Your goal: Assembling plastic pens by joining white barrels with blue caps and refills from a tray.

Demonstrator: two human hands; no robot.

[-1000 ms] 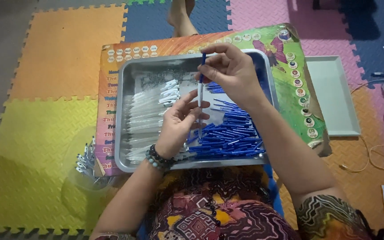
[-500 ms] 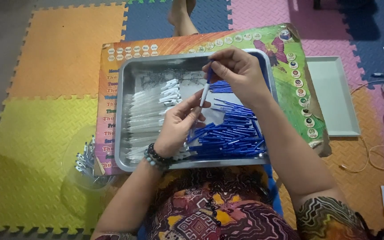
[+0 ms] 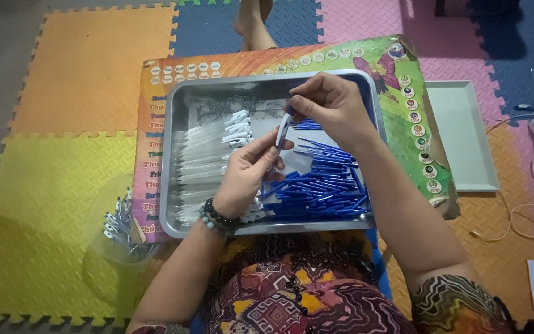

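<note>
Both hands pinch one pen [image 3: 283, 128] above the middle of the metal tray [image 3: 174, 154]: the left hand [image 3: 248, 173] clamps its lower end between thumb and fingers, the right hand [image 3: 332, 105] grips the top. Below lie a heap of blue pen tubes [image 3: 326, 188] on the right and clear pen barrels [image 3: 208, 164] on the left. The tray rests on a colourful printed board [image 3: 403, 105]. A clear bowl of pen parts [image 3: 118, 226] sits left on the foam mat [image 3: 44, 185], a pale empty tray [image 3: 461, 136] right.
</note>
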